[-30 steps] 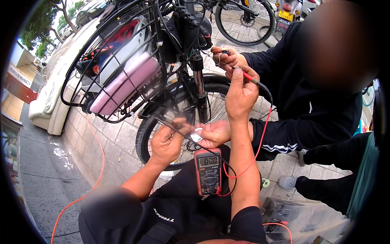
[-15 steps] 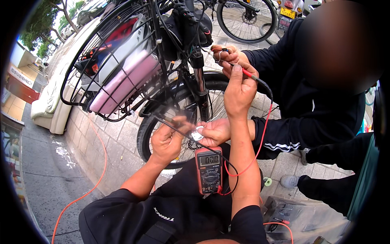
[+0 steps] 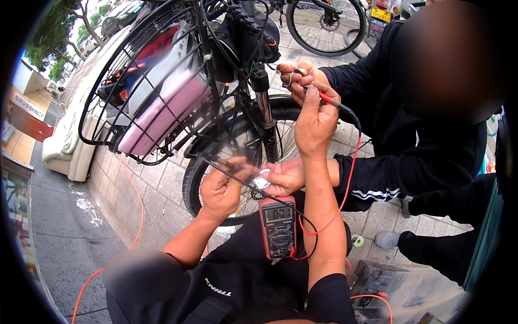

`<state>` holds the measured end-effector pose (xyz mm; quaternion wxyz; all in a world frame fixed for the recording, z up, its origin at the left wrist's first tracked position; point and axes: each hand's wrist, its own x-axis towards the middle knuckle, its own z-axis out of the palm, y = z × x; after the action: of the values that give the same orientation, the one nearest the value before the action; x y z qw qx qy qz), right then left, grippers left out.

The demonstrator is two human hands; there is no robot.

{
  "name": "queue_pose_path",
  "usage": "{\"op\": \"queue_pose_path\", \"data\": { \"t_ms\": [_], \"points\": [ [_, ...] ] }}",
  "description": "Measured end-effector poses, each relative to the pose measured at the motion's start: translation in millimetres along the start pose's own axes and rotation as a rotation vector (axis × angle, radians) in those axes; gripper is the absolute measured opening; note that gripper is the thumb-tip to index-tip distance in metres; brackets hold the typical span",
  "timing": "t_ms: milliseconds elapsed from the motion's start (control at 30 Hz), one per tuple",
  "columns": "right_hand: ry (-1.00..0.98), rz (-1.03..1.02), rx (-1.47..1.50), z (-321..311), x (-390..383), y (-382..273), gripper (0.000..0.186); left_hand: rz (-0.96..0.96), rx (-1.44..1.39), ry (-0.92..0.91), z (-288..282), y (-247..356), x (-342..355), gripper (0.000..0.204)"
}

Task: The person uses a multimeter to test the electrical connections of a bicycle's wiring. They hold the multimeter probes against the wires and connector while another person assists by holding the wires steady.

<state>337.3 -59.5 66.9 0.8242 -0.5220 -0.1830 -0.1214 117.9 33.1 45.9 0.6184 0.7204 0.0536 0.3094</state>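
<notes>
My left hand (image 3: 220, 191) is pinched on a black test probe (image 3: 220, 162) in front of the bike's front wheel (image 3: 192, 191). My right hand (image 3: 315, 121), higher up, grips a red test probe (image 3: 328, 99); its tip is at a co-worker's hand (image 3: 297, 73) holding thin wires and a small connector, the exact contact unclear. The co-worker's other hand (image 3: 286, 175) holds a small white item (image 3: 261, 182) beside my left fingers. Both leads run to a red-cased multimeter (image 3: 278, 237) resting on my lap between my forearms.
The black bike's wire basket (image 3: 145, 119) holds a pink padded item and a helmet-like item. A cream sofa (image 3: 70, 162) stands at left, with an orange cable (image 3: 139, 227) along the pavement. A crouching co-worker in dark clothes is at right, beside another standing person's legs. Tools (image 3: 375, 289) lie lower right.
My right hand and red probe have shifted slightly left, along with the co-worker's upper hand. The multimeter's display reading has changed. My left hand has barely moved.
</notes>
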Motion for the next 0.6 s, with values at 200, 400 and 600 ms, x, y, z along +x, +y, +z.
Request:
{"op": "queue_pose_path", "data": {
  "t_ms": [200, 400, 600],
  "points": [
    [-0.034, -0.057, 0.051, -5.8, 4.2, 2.0, 0.022, -0.032, 0.033, -0.043, -4.2, 4.0, -2.0, 0.027],
    [0.135, -0.272, -0.05, -15.6, -16.8, -43.2, 0.016, -0.019, -0.06, -0.018, -2.5, 5.6, 2.7, 0.029],
    [-0.041, -0.595, -0.461, -74.8, -44.7, -111.9, 0.028, 0.202, -0.106, -0.036, -4.4, 24.2, 0.3, 0.03]
  ]
}}
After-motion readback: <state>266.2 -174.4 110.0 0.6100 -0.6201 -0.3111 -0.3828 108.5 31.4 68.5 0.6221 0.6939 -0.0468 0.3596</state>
